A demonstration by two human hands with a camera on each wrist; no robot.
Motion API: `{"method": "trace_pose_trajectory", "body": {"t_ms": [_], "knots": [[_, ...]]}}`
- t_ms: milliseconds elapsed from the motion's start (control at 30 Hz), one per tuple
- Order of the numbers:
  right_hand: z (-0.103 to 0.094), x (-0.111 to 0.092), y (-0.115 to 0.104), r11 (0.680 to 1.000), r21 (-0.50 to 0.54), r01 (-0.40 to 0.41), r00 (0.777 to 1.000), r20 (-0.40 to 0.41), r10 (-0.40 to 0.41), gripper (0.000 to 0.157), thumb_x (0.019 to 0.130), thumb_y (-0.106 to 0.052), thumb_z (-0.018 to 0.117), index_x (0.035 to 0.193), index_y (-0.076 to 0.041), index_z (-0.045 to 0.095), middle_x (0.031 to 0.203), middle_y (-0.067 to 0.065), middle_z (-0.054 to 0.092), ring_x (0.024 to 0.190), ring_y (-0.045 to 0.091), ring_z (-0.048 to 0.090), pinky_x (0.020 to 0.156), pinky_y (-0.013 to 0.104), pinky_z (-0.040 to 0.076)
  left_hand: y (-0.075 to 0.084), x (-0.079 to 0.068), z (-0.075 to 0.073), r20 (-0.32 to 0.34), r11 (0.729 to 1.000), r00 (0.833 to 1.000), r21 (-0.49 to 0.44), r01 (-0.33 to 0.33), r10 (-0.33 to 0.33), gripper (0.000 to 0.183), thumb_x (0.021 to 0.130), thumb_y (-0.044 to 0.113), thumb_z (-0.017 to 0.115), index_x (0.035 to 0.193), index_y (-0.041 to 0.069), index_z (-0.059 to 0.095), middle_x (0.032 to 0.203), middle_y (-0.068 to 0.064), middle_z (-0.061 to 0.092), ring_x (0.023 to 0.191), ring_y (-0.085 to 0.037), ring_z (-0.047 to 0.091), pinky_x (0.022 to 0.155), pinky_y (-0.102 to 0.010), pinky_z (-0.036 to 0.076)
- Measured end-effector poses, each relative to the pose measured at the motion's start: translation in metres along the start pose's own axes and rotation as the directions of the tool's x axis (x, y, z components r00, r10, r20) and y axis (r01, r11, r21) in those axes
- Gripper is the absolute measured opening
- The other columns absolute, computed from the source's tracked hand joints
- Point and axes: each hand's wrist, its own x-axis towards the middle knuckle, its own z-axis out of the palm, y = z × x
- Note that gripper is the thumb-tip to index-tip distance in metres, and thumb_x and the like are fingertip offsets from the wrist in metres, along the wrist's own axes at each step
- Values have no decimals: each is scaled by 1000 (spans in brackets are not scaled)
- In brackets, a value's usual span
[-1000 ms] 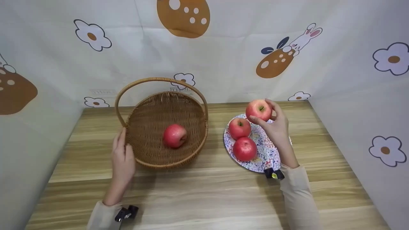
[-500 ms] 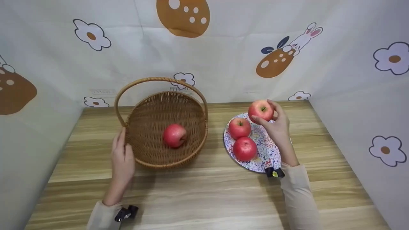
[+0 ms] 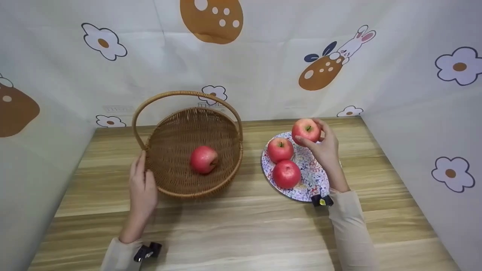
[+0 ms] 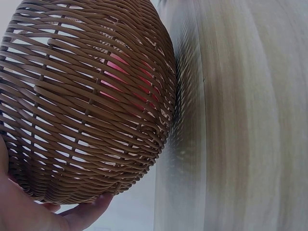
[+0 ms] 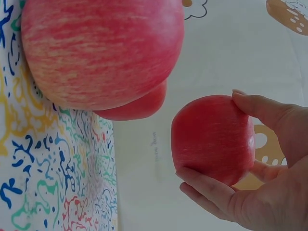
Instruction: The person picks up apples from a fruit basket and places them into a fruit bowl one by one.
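Observation:
My left hand (image 3: 143, 192) holds the left side of a round wicker basket (image 3: 177, 131), near the foot of its arched handle. Inside the basket lies one red apple (image 3: 204, 160); the left wrist view shows it as red through the weave. My right hand (image 3: 325, 148) grips another apple (image 5: 211, 137) between thumb and fingers, raised above the back of a patterned plate (image 3: 312, 177). Two more apples rest on that plate, a rear apple (image 3: 280, 149) and a front apple (image 3: 286, 174), close together on its left side.
A wood-grain table (image 3: 233, 229) carries the basket and the plate, with a gap between them. Printed cloth walls (image 3: 263, 67) close off the back and both sides. Above the basket stands its tall handle (image 3: 184, 93).
The head view has shifted slightly. My right hand, with its apple, has drifted a little to the right over the plate. The left hand keeps its place on the basket.

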Motion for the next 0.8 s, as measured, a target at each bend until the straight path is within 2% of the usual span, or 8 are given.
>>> {"method": "trace_pose_trajectory", "body": {"t_ms": [200,433,567,700,800], "knots": [[0,5,6,1000,3,-19,1000,14,19,69,86,-10,87,145,5,55,140,22,59,119,25,54,83,15,47,0,0,0,0,1000,1000,-1,7,-7,56,100,-7,40,155,-14,39,160,-38,34,152,-54,29,128,-63,21],[-1,9,8,998,-12,-66,997,50,67,72,86,-13,87,147,4,53,142,22,56,122,26,53,84,13,47,0,1,0,-2,1000,1000,0,3,-3,56,99,-8,40,154,-14,39,161,-38,34,152,-54,28,129,-62,20],[0,11,12,996,-28,-90,994,63,92,71,87,-15,87,147,2,54,142,21,56,123,27,53,93,21,47,1,1,0,0,1000,1000,-3,3,-3,56,100,-7,39,155,-14,39,161,-38,33,152,-54,28,129,-61,20],[2,14,17,996,-46,-81,994,65,84,69,86,-12,87,145,3,55,141,23,58,128,30,53,107,35,46,2,0,-1,1,1000,1000,7,7,-7,56,100,-6,40,155,-13,39,162,-36,34,153,-53,28,130,-61,20],[4,16,21,996,-52,-71,995,68,75,70,85,-9,87,145,4,55,140,25,58,130,33,53,113,42,44,1,0,0,-1,1000,1000,16,10,-10,56,100,-7,40,155,-13,39,162,-36,34,153,-53,28,130,-61,20]]}}
